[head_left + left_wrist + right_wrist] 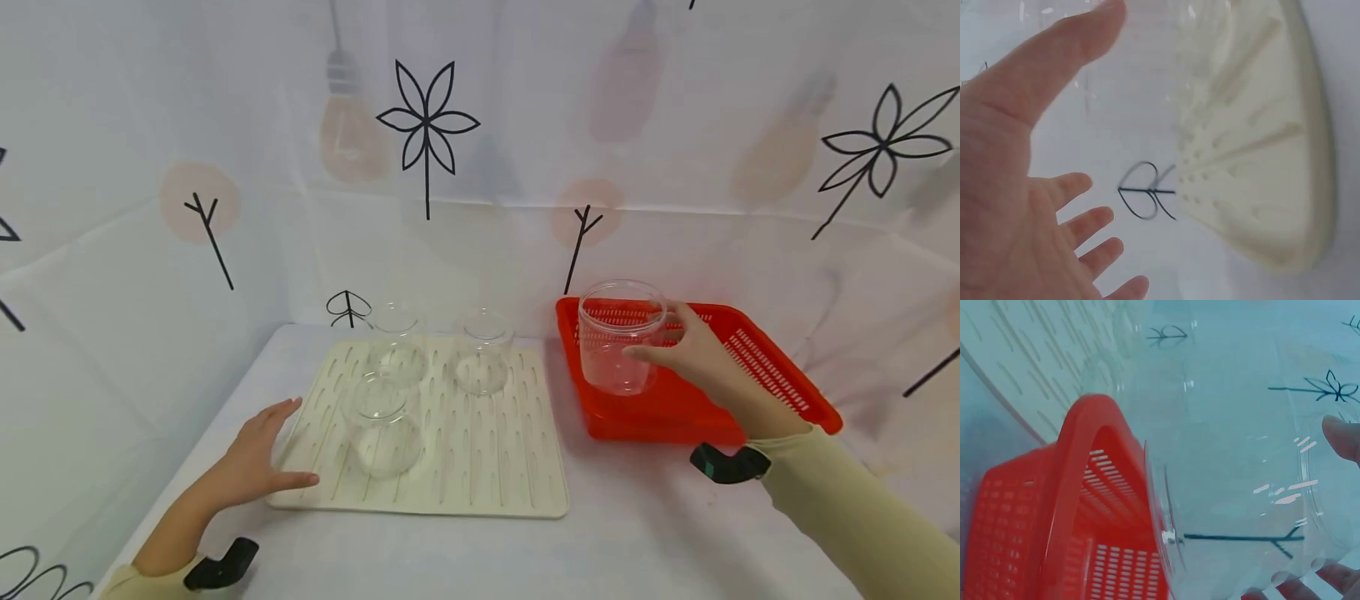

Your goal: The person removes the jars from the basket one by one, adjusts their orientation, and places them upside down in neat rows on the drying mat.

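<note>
Over the red plastic basket (667,421), my right hand (697,358) grips a clear round jar (617,362) from its right side, thumb in front and fingers behind. In the right wrist view the clear jar (1229,487) lies across the scene, with the fingertips (1338,575) at its wall. My left hand (258,458) is beside the left edge of the cream ribbed mat (480,467), thumb and fingers spread, holding nothing. Nearest to it on the mat is a clear jar (386,446). Two more, a back left jar (397,354) and a back right jar (482,371), stand behind.
A white cloth (622,533) covers the table under the mat and basket. Behind them hangs a white curtain (495,250) printed with line-drawn flowers and twigs. The basket's slotted wall (765,358) rises right behind my right forearm.
</note>
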`<state>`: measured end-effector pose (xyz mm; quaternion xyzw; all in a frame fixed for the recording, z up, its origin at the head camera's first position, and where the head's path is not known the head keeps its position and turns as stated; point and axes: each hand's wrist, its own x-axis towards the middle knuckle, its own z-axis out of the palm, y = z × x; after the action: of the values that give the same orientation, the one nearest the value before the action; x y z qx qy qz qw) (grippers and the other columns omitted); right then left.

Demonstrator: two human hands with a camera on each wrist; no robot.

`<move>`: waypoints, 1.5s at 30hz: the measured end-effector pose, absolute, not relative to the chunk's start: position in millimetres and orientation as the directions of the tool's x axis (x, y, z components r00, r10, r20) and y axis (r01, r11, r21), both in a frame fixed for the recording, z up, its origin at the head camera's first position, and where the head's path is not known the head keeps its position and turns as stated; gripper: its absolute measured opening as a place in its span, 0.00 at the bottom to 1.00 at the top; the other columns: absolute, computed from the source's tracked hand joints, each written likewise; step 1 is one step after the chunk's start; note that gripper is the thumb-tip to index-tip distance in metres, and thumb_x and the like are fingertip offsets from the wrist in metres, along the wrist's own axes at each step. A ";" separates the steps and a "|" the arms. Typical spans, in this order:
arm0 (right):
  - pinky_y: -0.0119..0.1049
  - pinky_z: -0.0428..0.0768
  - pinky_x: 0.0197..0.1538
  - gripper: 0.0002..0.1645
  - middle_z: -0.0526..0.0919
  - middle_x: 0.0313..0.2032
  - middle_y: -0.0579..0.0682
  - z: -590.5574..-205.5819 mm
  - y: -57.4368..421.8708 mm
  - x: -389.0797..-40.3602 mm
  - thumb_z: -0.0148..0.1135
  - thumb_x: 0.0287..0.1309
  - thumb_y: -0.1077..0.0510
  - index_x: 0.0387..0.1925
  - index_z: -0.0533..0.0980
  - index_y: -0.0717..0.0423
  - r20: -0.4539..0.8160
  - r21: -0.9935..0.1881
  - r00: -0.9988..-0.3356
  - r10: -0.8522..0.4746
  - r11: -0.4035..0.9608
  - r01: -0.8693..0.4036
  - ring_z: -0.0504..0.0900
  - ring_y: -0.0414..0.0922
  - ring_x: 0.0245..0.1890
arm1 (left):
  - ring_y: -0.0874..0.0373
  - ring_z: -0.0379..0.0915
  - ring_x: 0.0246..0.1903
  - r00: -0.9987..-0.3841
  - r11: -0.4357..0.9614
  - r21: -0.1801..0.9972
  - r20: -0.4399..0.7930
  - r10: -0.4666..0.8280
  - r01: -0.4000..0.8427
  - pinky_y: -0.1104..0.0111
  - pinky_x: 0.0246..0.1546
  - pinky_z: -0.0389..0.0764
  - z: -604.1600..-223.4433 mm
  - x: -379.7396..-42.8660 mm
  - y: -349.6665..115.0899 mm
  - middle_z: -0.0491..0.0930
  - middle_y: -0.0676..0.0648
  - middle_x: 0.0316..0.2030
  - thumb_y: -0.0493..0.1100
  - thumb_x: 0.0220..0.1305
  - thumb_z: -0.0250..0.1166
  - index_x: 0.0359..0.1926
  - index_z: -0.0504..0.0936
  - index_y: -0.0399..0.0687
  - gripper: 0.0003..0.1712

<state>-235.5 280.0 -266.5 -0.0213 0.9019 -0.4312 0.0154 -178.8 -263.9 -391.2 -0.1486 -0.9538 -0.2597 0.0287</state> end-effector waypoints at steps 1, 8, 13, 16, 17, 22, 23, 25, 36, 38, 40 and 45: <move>0.52 0.79 0.43 0.63 0.56 0.63 0.66 -265.8 278.5 -234.4 0.70 0.45 0.42 0.71 0.42 0.56 -0.005 -0.778 -0.999 -0.051 0.627 -0.028 0.58 0.65 0.60 | 0.29 0.47 0.60 -0.955 0.817 0.496 0.134 0.264 0.295 0.34 0.50 0.58 -386.8 -178.6 -260.9 0.53 0.28 0.63 0.60 0.37 0.77 0.67 0.53 0.33 0.64; 0.52 0.79 0.43 0.62 0.57 0.62 0.66 -261.8 270.4 -228.4 0.70 0.46 0.42 0.71 0.43 0.57 0.017 -0.759 -0.998 -0.052 0.649 -0.047 0.58 0.65 0.59 | 0.32 0.43 0.63 -0.938 0.767 0.541 0.181 0.295 0.345 0.33 0.52 0.55 -365.2 -179.2 -237.7 0.47 0.32 0.66 0.58 0.38 0.76 0.70 0.47 0.38 0.66; 0.52 0.79 0.42 0.62 0.58 0.61 0.66 -260.2 265.3 -226.8 0.71 0.45 0.43 0.72 0.43 0.55 0.032 -0.754 -0.998 -0.061 0.653 -0.064 0.58 0.65 0.59 | 0.36 0.41 0.64 -0.925 0.731 0.568 0.225 0.305 0.379 0.34 0.52 0.56 -355.5 -183.3 -222.3 0.45 0.36 0.67 0.57 0.40 0.76 0.71 0.45 0.42 0.66; 0.52 0.79 0.42 0.62 0.58 0.62 0.66 -259.1 260.6 -226.4 0.71 0.45 0.43 0.72 0.44 0.54 0.043 -0.754 -0.997 -0.068 0.653 -0.077 0.59 0.64 0.59 | 0.39 0.39 0.65 -0.919 0.703 0.591 0.253 0.303 0.395 0.34 0.52 0.57 -349.6 -186.5 -212.2 0.43 0.40 0.69 0.58 0.40 0.76 0.72 0.44 0.46 0.66; 0.52 0.79 0.42 0.62 0.58 0.62 0.66 -258.7 258.9 -226.1 0.71 0.45 0.43 0.72 0.45 0.54 0.044 -0.752 -0.997 -0.070 0.654 -0.078 0.59 0.64 0.59 | 0.40 0.39 0.66 -0.915 0.691 0.599 0.267 0.304 0.404 0.35 0.52 0.57 -347.6 -187.5 -208.6 0.43 0.41 0.69 0.58 0.40 0.76 0.72 0.44 0.47 0.66; 0.51 0.79 0.43 0.62 0.58 0.63 0.65 -258.0 248.9 -223.4 0.71 0.44 0.43 0.71 0.45 0.55 0.047 -0.750 -0.995 -0.087 0.655 -0.092 0.58 0.63 0.60 | 0.46 0.39 0.67 -0.888 0.631 0.626 0.340 0.309 0.459 0.38 0.54 0.59 -335.8 -191.8 -189.2 0.43 0.47 0.69 0.56 0.40 0.76 0.72 0.44 0.55 0.65; 0.51 0.79 0.43 0.62 0.58 0.63 0.64 -257.8 246.6 -222.8 0.72 0.44 0.43 0.71 0.45 0.55 0.050 -0.749 -0.994 -0.093 0.655 -0.099 0.58 0.63 0.60 | 0.47 0.39 0.67 -0.883 0.622 0.628 0.349 0.313 0.468 0.38 0.54 0.58 -333.1 -192.5 -185.4 0.43 0.48 0.69 0.56 0.41 0.76 0.72 0.44 0.56 0.64; 0.52 0.79 0.43 0.61 0.58 0.63 0.64 -256.9 241.9 -221.5 0.72 0.44 0.43 0.71 0.45 0.55 0.061 -0.743 -0.993 -0.105 0.660 -0.115 0.58 0.63 0.60 | 0.48 0.39 0.67 -0.874 0.605 0.631 0.361 0.326 0.486 0.39 0.55 0.58 -327.9 -194.3 -178.2 0.43 0.49 0.69 0.56 0.41 0.76 0.72 0.45 0.57 0.64; 0.55 0.77 0.46 0.61 0.59 0.62 0.62 -255.6 223.1 -220.5 0.72 0.43 0.43 0.70 0.47 0.56 0.097 -0.719 -0.983 -0.156 0.672 -0.177 0.59 0.60 0.60 | 0.53 0.41 0.67 -0.819 0.520 0.633 0.427 0.382 0.573 0.43 0.58 0.59 -317.7 -206.5 -140.8 0.44 0.51 0.69 0.54 0.41 0.76 0.72 0.45 0.57 0.63; 0.55 0.77 0.47 0.61 0.59 0.62 0.61 -256.4 219.8 -220.0 0.73 0.43 0.44 0.70 0.47 0.56 0.107 -0.715 -0.980 -0.168 0.672 -0.193 0.60 0.60 0.59 | 0.54 0.42 0.67 -0.807 0.496 0.637 0.445 0.388 0.590 0.46 0.59 0.59 -317.5 -208.7 -132.5 0.45 0.51 0.69 0.54 0.42 0.76 0.72 0.45 0.57 0.63; 0.54 0.77 0.46 0.60 0.59 0.62 0.61 -257.0 216.3 -219.6 0.73 0.43 0.46 0.70 0.48 0.57 0.119 -0.713 -0.976 -0.184 0.668 -0.213 0.60 0.60 0.59 | 0.54 0.44 0.66 -0.798 0.476 0.642 0.455 0.395 0.602 0.49 0.60 0.60 -316.9 -209.9 -123.8 0.45 0.52 0.69 0.54 0.42 0.76 0.72 0.46 0.56 0.62; 0.53 0.78 0.45 0.57 0.59 0.61 0.60 -259.1 208.6 -219.0 0.74 0.43 0.49 0.69 0.50 0.57 0.143 -0.709 -0.965 -0.219 0.658 -0.254 0.60 0.59 0.58 | 0.56 0.45 0.66 -0.792 0.445 0.660 0.449 0.413 0.606 0.54 0.61 0.60 -315.9 -212.7 -102.5 0.46 0.53 0.68 0.54 0.43 0.76 0.72 0.46 0.56 0.61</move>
<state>-219.0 208.6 -259.1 -0.1299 0.9103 -0.3923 -0.0223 -212.7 -102.5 -315.9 -0.3022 -0.8425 -0.4316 0.1118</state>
